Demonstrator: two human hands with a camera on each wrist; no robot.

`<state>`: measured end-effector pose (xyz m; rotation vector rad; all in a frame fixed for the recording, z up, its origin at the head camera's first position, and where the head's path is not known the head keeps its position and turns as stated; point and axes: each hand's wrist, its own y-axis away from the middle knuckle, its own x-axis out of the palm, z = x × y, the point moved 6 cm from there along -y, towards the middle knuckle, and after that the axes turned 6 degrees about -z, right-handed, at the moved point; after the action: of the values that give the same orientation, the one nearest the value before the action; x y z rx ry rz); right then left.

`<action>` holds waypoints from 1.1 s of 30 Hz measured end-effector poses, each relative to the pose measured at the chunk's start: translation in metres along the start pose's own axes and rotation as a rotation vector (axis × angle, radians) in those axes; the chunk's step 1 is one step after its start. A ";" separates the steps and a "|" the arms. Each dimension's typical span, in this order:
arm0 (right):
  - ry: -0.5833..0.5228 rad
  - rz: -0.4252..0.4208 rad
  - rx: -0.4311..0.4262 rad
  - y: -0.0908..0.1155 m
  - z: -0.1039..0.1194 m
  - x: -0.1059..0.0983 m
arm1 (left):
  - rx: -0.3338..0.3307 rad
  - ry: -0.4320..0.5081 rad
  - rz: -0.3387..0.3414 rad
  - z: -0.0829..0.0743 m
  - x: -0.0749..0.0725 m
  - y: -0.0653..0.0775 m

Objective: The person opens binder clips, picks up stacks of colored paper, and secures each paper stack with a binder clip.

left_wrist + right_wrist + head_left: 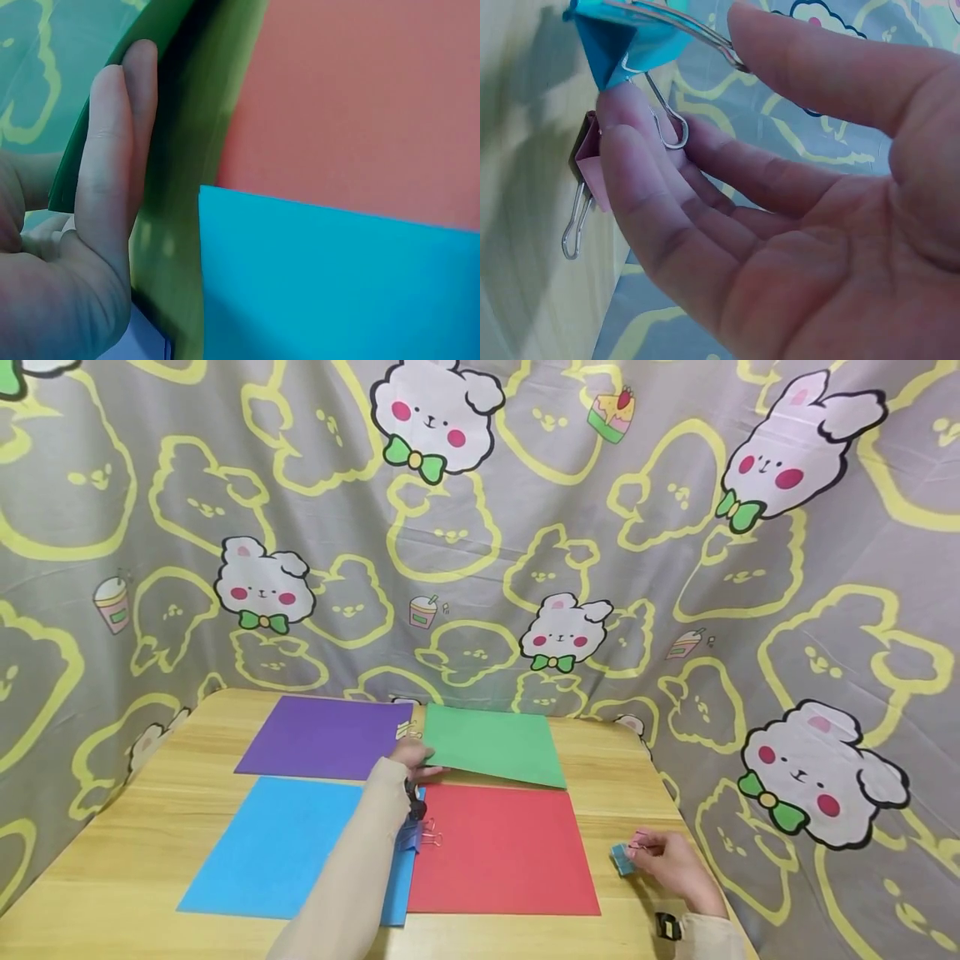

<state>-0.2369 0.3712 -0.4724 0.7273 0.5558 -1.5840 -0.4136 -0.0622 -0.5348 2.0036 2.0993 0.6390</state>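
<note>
My left hand (pixel 412 754) pinches the near left corner of a green paper sheet (pixel 495 739). In the left wrist view, the fingers (pixel 109 150) lie along the underside of the green sheet, whose edge is lifted off the table, with the thumb on its other side. At the right, my right hand (pixel 678 867) holds a teal binder clip (pixel 634 37) by its wire handles, between thumb and fingers. A pink binder clip (pixel 592 165) shows just behind those fingers; whether they touch it I cannot tell.
Purple paper (pixel 322 735) lies back left, with a yellow clip (pixel 407 730) at its right edge. Blue paper (pixel 277 843) lies front left and red paper (pixel 510 852) front right. A blue binder clip (pixel 408 837) sits where they meet. A patterned curtain (pixel 465 543) surrounds the wooden table (pixel 112 852).
</note>
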 end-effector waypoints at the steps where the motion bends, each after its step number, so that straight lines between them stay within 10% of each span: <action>1: -0.001 0.001 -0.010 0.000 0.000 0.000 | 0.004 0.010 0.007 -0.001 0.000 0.001; 33: -0.053 0.068 0.025 0.001 0.002 0.003 | 0.108 0.055 0.049 -0.018 0.004 0.016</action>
<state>-0.2368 0.3677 -0.4729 0.7142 0.4684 -1.5447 -0.4065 -0.0611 -0.5111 2.1236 2.1669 0.6078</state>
